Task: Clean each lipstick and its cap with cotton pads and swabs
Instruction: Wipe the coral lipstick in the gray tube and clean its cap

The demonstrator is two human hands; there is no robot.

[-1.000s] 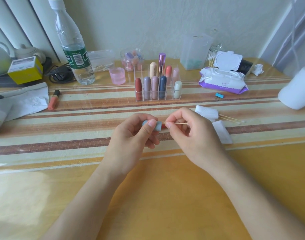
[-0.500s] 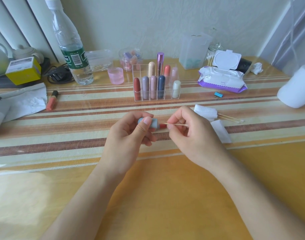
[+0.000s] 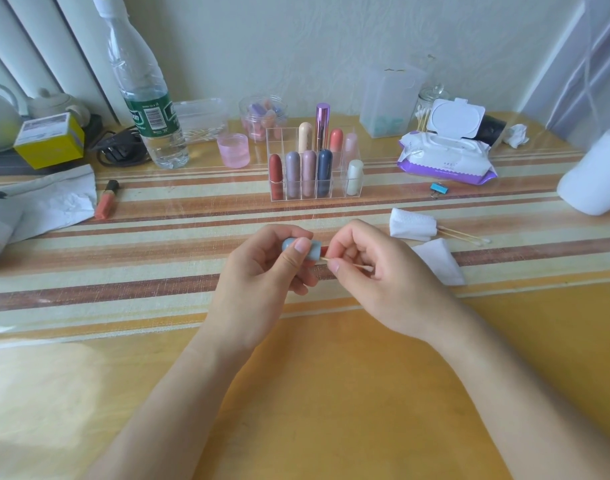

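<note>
My left hand (image 3: 262,271) grips a pale blue lipstick (image 3: 308,250) lying sideways above the table, its red tip (image 3: 324,251) poking out to the right. My right hand (image 3: 376,271) pinches a wooden cotton swab (image 3: 345,264), whose left end touches the lipstick's rim. A clear organizer (image 3: 315,188) behind holds several capped lipsticks. To the right lie a folded cotton pad (image 3: 412,224), a flat cotton pad (image 3: 438,261) and two spare swabs (image 3: 466,235).
A water bottle (image 3: 144,98), a pink cup (image 3: 233,150), a loose orange lip gloss (image 3: 106,200) and crumpled paper (image 3: 47,206) sit at the left. A purple wet-wipe pack (image 3: 445,157), a blue binder clip (image 3: 439,189) and a white container (image 3: 594,178) are at the right.
The swab's tip has shifted slightly lower along the lipstick's rim. Both hands remain close together in about the same place.
</note>
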